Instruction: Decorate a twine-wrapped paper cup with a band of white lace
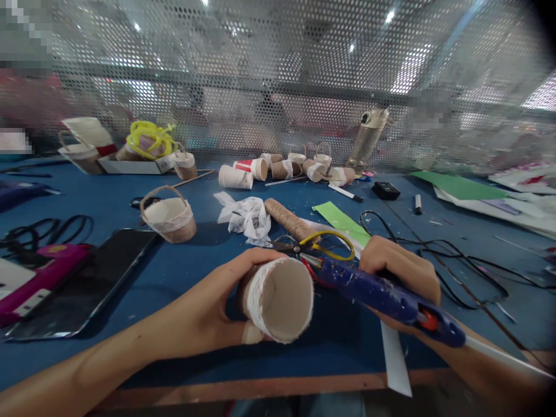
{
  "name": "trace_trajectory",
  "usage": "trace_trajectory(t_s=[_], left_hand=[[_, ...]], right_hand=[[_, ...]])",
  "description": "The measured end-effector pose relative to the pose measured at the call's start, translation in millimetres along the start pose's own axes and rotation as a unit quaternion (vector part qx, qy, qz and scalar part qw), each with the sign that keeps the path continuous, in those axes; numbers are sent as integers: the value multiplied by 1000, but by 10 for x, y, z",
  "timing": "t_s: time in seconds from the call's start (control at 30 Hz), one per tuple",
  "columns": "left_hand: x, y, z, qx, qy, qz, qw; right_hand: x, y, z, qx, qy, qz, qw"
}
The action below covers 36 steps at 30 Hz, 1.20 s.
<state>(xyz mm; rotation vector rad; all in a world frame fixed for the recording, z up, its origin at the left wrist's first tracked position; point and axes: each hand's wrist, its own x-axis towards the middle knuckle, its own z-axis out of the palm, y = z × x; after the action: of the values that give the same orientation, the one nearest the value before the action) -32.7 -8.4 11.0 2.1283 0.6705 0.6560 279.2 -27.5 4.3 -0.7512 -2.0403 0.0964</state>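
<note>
My left hand (pixel 221 307) is wrapped round a paper cup (pixel 256 295) trimmed with white lace, its open mouth tilted toward me. In my right hand (pixel 399 269) is a blue hot glue gun (pixel 373 289), with a glue stick coming out of its rear end. The nozzle points left, close to the cup's upper rim; whether it touches cannot be made out. Just behind the cup lie scissors (pixel 332 245) with yellow and red handles, partly hidden by the glue gun. A roll of brown twine (pixel 289 219) and crumpled white lace (pixel 245 217) rest beyond them.
A small twine basket (pixel 174 223) with a handle stands at left, near a black phone (pixel 87 284) and a magenta power strip (pixel 56 278). Several cups and baskets (pixel 284 169) lie at the back before a perforated metal screen (pixel 260 69). Black cables (pixel 460 249) cross the right side.
</note>
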Motion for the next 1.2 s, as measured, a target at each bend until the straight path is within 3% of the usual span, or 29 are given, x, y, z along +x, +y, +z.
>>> trace_trajectory(t_s=[0.37, 0.77, 1.0, 1.2], left_hand=[[-30, -49, 33, 2, 28, -16, 999], [27, 57, 5, -141, -29, -163, 976], [4, 28, 19, -169, -39, -145, 974], [12, 46, 26, -129, -40, -124, 983]], right_hand=[[-14, 49, 27, -6, -14, -10, 1000], [-31, 63, 45, 23, -35, 46, 998], [-70, 85, 37, -10, -76, 47, 996], [-46, 53, 75, -29, -65, 23, 997]])
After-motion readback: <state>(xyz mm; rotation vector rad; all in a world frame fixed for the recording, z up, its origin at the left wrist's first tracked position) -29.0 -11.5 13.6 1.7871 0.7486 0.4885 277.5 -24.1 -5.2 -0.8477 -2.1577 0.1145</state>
